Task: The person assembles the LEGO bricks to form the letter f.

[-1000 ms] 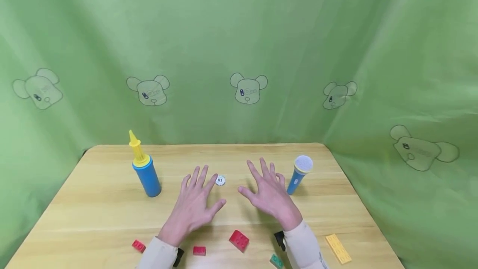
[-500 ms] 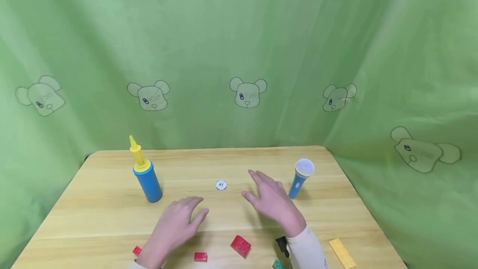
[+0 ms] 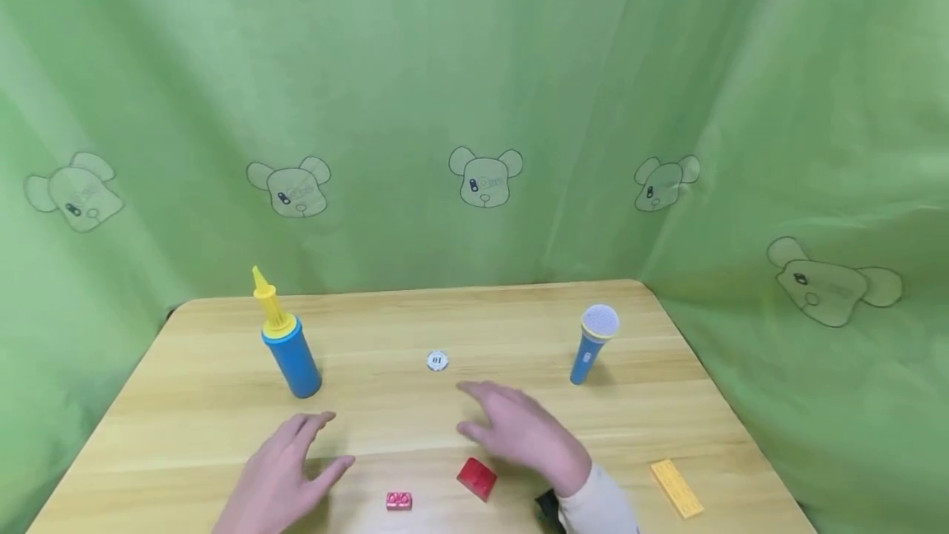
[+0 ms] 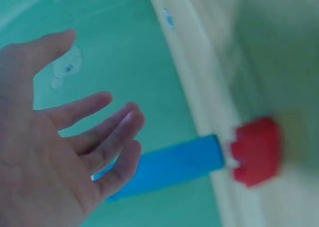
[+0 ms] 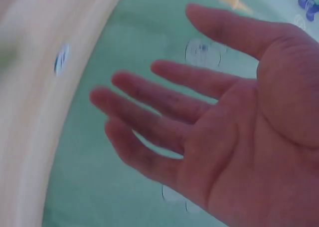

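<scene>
My left hand [image 3: 280, 475] hovers over the front left of the table with fingers loosely bent and nothing in them. In the left wrist view, a red toy brick [image 4: 257, 152] lies beyond its fingertips, with the blue barrel of the hand pump [image 4: 174, 168] behind. My right hand [image 3: 519, 433], also holding nothing, is over the table right of centre, its palm and spread fingers showing in the right wrist view. Just behind its fingertips lies a white poker chip [image 3: 437, 361] marked 10. A larger red brick [image 3: 478, 479] and a small red brick [image 3: 399, 501] lie in front.
The blue and yellow hand pump [image 3: 295, 359] stands at the back left of the wooden table [image 3: 356, 328]. A blue toy microphone [image 3: 587, 357] stands at the right. A flat yellow brick [image 3: 676, 488] lies front right. Green curtain [image 3: 400, 105] closes the back and sides.
The left hand has drawn back and left, away from the poker chip. The right hand has come slightly nearer and left, its fingers lower. The pump, microphone and poker chip stay in place.
</scene>
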Demonstrator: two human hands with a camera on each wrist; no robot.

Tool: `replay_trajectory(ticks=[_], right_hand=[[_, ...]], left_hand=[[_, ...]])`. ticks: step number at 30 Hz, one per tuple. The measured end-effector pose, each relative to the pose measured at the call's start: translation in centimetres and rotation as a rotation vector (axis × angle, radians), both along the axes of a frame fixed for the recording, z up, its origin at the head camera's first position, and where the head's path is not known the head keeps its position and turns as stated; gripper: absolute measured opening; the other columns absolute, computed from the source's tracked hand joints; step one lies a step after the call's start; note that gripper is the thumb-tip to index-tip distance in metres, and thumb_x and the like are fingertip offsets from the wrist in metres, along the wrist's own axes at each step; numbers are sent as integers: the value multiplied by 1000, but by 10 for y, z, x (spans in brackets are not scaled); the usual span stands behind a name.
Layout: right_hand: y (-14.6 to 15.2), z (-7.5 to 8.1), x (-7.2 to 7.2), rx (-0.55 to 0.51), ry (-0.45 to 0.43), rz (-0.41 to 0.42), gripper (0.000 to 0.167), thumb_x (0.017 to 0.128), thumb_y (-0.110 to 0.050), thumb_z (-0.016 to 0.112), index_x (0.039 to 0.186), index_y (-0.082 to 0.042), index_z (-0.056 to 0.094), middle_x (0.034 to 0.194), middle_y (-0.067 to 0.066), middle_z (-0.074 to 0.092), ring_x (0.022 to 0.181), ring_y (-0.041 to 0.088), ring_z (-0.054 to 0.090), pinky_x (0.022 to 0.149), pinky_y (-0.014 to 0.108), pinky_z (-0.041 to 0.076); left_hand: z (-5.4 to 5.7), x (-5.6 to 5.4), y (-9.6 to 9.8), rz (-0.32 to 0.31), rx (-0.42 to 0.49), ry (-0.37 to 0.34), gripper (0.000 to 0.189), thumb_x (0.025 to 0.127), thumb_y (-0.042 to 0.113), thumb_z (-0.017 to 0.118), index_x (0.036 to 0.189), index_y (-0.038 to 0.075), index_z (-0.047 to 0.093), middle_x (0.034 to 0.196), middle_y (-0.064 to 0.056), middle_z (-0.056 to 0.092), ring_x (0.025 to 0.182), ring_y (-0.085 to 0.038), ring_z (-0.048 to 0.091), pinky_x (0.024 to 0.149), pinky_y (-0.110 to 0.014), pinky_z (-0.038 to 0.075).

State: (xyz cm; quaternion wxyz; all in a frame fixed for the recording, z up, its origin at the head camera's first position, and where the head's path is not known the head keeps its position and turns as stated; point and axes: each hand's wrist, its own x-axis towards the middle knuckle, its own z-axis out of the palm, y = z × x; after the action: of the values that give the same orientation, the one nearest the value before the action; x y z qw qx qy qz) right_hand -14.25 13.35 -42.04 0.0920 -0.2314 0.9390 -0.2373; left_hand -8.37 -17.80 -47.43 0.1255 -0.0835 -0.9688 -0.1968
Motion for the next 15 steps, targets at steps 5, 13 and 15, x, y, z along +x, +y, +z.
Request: replay_trajectory(ticks=[5,13,15], right_hand=[[-20,-9,14,50,-41,93,55,94,-34,69,142,-11,55,135,7,62,122,26,59,100,46,48],[-37,-22,24,115,24,185,51,93,-29,70,140,-13,57,128,3,65,111,15,63,95,38,51],[-43,-28,28,149,72,230,52,92,-26,71,140,-14,56,127,2,65,110,14,63,94,38,52]], left_hand=[[-21,13,-16,46,-28,-88,77,72,60,82,125,7,64,100,-4,51,82,-15,46,65,-30,43],[-40,23,-40,100,-90,-135,99,60,72,81,129,5,61,111,-13,50,88,-22,48,68,-38,43],[-40,23,-43,124,-90,-191,101,60,73,81,130,3,60,110,-15,50,88,-24,48,67,-37,42]])
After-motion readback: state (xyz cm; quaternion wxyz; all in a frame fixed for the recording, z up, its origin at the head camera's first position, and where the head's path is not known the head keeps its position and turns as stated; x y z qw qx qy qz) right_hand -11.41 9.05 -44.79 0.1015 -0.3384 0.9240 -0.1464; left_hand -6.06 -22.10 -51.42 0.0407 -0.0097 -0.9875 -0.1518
